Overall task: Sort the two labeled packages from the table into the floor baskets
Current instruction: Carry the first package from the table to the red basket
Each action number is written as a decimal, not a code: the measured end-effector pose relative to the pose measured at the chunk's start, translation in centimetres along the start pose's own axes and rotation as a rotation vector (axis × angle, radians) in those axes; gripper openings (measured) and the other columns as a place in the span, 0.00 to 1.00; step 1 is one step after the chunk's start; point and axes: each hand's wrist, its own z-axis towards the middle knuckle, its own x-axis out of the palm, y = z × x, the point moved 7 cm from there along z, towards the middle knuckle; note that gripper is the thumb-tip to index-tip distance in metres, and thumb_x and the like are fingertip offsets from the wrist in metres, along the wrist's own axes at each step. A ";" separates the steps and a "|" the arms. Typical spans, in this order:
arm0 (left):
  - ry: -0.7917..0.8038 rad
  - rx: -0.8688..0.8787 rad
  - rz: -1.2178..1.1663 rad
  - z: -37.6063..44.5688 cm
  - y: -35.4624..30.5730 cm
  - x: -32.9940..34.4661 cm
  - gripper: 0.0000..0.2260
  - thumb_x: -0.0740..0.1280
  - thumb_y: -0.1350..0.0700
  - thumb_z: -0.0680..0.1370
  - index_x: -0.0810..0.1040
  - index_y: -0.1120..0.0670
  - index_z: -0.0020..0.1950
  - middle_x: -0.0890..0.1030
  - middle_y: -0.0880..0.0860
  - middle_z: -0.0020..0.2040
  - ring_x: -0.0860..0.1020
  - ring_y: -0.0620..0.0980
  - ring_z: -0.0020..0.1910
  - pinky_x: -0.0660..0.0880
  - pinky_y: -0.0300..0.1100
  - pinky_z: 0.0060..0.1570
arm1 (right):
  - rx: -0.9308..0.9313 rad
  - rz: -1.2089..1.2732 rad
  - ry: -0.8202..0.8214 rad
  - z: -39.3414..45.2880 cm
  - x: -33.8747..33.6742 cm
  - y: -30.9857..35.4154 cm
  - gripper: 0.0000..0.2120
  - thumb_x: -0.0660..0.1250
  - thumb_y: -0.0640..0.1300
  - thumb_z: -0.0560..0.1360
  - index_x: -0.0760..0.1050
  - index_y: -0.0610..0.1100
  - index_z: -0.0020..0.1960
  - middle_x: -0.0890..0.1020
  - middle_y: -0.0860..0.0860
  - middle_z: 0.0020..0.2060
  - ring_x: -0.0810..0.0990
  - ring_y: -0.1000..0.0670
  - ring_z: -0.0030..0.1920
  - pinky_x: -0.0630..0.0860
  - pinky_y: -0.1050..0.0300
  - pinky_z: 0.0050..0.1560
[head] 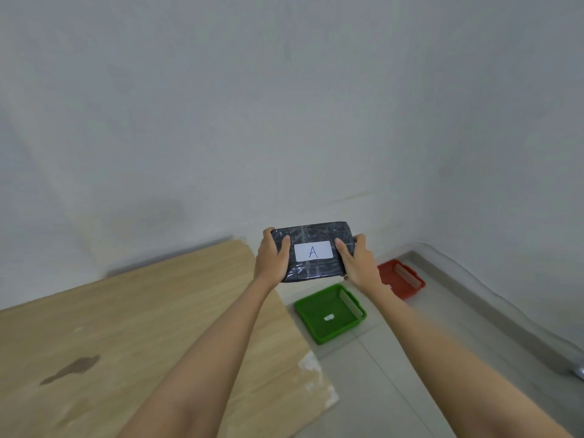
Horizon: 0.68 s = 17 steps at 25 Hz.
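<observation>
A black taped package (319, 270) with a white label reading "A" is held up in the air past the table's far right corner. My left hand (271, 257) grips its left end and my right hand (358, 260) grips its right end. Below it on the floor sits a green basket (308, 314) with a small white tag inside. A red basket (387, 275) lies farther right, partly hidden behind my right wrist. No second package is in view.
The light wooden table (126, 336) fills the lower left, with a dark stain near its front and a chipped right edge. Grey tiled floor (410, 374) runs to the right. White walls close in behind and on the right.
</observation>
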 end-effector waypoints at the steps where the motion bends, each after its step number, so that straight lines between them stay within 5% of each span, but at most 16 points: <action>1: 0.027 0.013 0.006 0.7 -1.0 2.1 0.20 0.57 0.48 0.80 0.62 0.56 0.69 0.75 0.56 0.65 0.74 0.56 0.62 0.71 0.49 0.61 | 0.017 -0.001 -0.021 0.8 -1.6 -1.3 0.19 0.56 0.61 0.77 0.61 0.44 0.51 0.81 0.41 0.47 0.80 0.38 0.46 0.76 0.44 0.47; 11: 0.264 0.045 -0.021 11.9 -8.3 26.6 0.20 0.57 0.48 0.80 0.63 0.55 0.69 0.75 0.58 0.65 0.74 0.57 0.62 0.71 0.52 0.63 | 0.234 -0.025 -0.189 14.0 -15.9 -15.9 0.20 0.56 0.63 0.75 0.63 0.45 0.49 0.77 0.47 0.44 0.77 0.41 0.45 0.73 0.48 0.45; 17: 0.318 0.038 -0.071 22.4 -13.0 39.3 0.20 0.57 0.48 0.80 0.64 0.56 0.68 0.76 0.58 0.64 0.76 0.56 0.60 0.72 0.49 0.59 | 0.253 -0.027 -0.219 27.2 -23.0 -20.9 0.19 0.56 0.62 0.76 0.61 0.45 0.50 0.81 0.43 0.42 0.82 0.38 0.40 0.79 0.37 0.43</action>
